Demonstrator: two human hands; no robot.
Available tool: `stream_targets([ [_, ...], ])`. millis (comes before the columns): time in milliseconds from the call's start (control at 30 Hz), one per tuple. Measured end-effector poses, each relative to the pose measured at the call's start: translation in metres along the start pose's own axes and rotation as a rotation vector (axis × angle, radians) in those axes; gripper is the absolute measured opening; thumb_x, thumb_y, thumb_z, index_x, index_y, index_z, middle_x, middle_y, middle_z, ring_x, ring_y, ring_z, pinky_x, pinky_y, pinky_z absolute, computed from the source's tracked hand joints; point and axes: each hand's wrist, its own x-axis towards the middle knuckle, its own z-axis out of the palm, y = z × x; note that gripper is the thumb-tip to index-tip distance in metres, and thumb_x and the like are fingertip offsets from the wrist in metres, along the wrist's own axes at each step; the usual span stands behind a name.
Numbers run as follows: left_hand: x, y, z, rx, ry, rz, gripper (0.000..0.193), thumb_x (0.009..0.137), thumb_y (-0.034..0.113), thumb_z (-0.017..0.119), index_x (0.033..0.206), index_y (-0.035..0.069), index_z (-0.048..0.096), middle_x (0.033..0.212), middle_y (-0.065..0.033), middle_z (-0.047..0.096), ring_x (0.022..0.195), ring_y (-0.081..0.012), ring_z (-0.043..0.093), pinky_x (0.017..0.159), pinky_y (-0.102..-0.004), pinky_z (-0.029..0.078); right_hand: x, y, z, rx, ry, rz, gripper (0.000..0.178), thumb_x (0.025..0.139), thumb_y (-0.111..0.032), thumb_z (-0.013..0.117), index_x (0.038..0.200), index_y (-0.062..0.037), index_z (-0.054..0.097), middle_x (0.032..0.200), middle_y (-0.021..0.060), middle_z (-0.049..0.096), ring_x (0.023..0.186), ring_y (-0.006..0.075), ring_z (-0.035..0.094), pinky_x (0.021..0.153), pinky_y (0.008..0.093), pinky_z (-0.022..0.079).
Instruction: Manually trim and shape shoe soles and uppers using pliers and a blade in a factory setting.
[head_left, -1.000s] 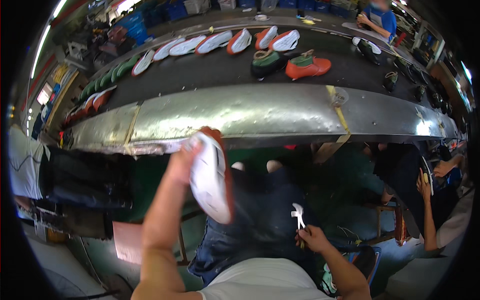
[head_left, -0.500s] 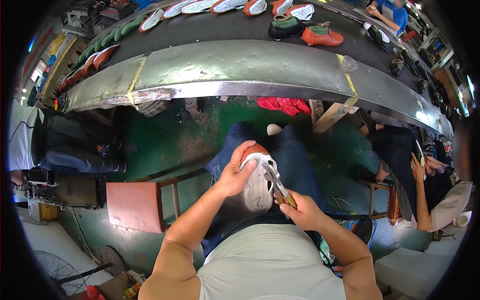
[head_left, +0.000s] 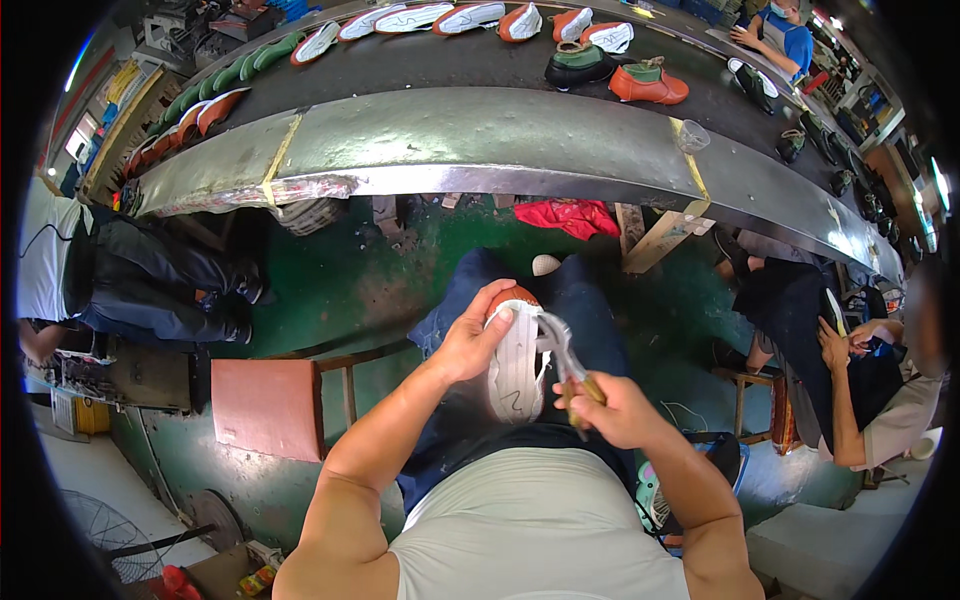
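Observation:
My left hand (head_left: 466,342) is closed round the toe end of a shoe (head_left: 516,372) over my lap. The thumb presses on its pale underside, which carries a dark scribbled mark. Red-brown upper material shows at the far end. Closed round the handles of metal lasting pliers (head_left: 563,352) is my right hand (head_left: 620,410). The head of the pliers lies against the shoe's right edge. Whether the jaws pinch the material is hard to make out.
Ahead runs a metal-edged bench (head_left: 430,140) with rows of shoes, including a red-brown shoe with a green collar (head_left: 650,82). A brown-topped stool (head_left: 267,408) stands at left. Co-workers sit or stand on both sides, one person (head_left: 790,350) at right. A fan (head_left: 105,540) is at lower left.
The pliers have shifted slightly right and turned more upright at the shoe's edge. My right hand has moved a little right with them. My left hand keeps its hold on the toe end.

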Motion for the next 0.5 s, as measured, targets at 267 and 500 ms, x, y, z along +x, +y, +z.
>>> stream_targets([
  [267, 0.003, 0.005, 0.003, 0.087, -0.025, 0.008, 0.05, 0.105, 0.031, 0.052, 0.15, 0.014, 0.036, 0.131, -0.0089, 0.06, 0.122, -0.0172, 0.054, 0.106, -0.0324, 0.043, 0.018, 0.014, 0.021, 0.508, 0.009, 0.064, 0.021, 0.102, -0.014, 0.053, 0.114, 0.002, 0.059, 0.094, 0.0064, 0.066, 0.077, 0.01, 0.059, 0.068, 0.0281, 0.05],
  [500, 0.003, 0.007, 0.003, 0.118, -0.052, -0.018, 0.051, 0.104, 0.026, 0.054, 0.15, 0.012, 0.037, 0.131, -0.0084, 0.06, 0.122, -0.0179, 0.055, 0.106, -0.0325, 0.043, 0.023, 0.006, -0.005, -0.139, -0.035, -0.145, 0.021, 0.101, -0.018, 0.054, 0.111, 0.0002, 0.059, 0.089, 0.0064, 0.067, 0.078, 0.0124, 0.064, 0.068, 0.03, 0.052],
])
